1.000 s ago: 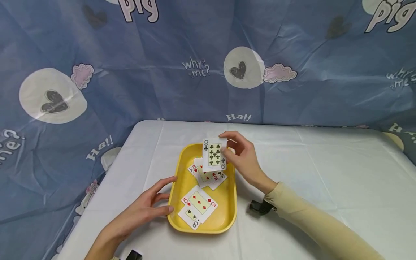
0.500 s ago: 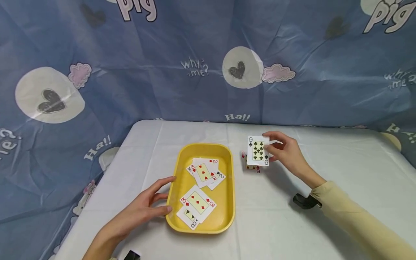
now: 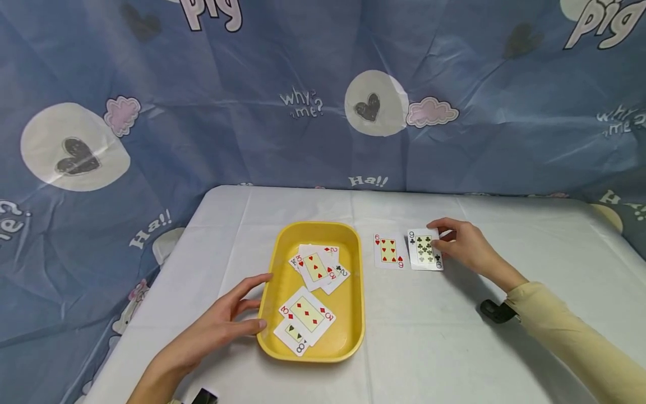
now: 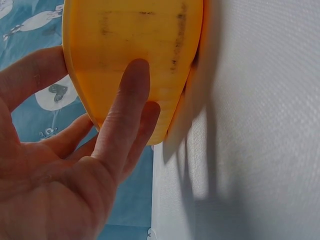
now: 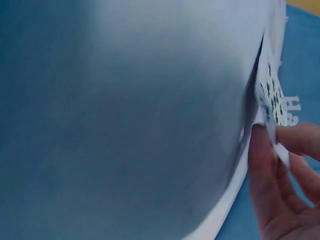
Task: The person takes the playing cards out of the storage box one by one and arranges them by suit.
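My right hand (image 3: 465, 245) pinches the nine of clubs (image 3: 423, 257) by its right edge, low over the white table to the right of a face-up six of hearts (image 3: 388, 251). In the right wrist view the nine of clubs (image 5: 270, 92) stands tilted between thumb and fingers, close to the cloth. My left hand (image 3: 214, 328) rests with spread fingers against the left side of a yellow tray (image 3: 360, 314). Seen from the left wrist, the fingertips touch the tray's outer wall (image 4: 135, 35) and rim.
Inside the tray, overlapping face-up cards lie in two groups: a far group with a three of hearts (image 3: 315, 268), and a near one with a three of diamonds (image 3: 307, 314) over an eight (image 3: 295, 340). A blue printed cloth (image 3: 303, 151) hangs behind the table.
My right hand has carried the nine of clubs from above the tray rightward, past the six of hearts, and down close to the table. The left hand has stayed at the tray.
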{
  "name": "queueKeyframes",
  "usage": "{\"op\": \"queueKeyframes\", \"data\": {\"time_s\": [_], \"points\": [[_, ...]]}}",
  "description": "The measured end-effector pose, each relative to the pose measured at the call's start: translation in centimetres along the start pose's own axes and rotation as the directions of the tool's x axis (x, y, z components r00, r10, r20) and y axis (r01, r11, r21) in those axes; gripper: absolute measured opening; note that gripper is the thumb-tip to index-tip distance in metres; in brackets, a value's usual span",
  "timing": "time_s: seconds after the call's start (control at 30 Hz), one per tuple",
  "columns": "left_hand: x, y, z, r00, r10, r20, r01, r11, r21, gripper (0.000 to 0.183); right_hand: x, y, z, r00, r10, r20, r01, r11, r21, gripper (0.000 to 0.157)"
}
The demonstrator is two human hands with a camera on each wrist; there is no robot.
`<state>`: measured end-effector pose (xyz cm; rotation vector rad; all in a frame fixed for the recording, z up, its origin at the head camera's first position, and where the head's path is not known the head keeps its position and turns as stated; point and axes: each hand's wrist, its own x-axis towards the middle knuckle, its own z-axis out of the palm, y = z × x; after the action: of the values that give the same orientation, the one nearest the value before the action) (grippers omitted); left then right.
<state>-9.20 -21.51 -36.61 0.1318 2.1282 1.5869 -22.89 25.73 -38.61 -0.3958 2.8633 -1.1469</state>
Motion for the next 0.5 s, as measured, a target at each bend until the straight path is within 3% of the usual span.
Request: {"op": "queueKeyframes", "data": {"time_s": [0.2, 0.37, 0.5], "points": [[-0.06, 0.03, 0.01, 1.0, 0.001, -0.002, -0.001, 1.0, 0.001, 0.074, 0.11, 0.95, -0.16, 0.999, -0.039, 0.014, 0.041, 0.986, -0.161, 0.034], [-0.09, 0.01, -0.01, 1.0, -0.007, -0.002, 0.007, 1.0, -0.006, 0.074, 0.12, 1.06, -0.19, 0.997, -0.073, 0.023, 0.076, 0.979, -0.188, 0.037], [-0.09, 0.02, -0.06, 1.0, -0.002, 0.006, 0.002, 1.0, -0.003, 0.074, 0.13, 0.41, -0.04, 0.988, -0.157, -0.013, 0.151, 0.971, -0.187, 0.034]]}}
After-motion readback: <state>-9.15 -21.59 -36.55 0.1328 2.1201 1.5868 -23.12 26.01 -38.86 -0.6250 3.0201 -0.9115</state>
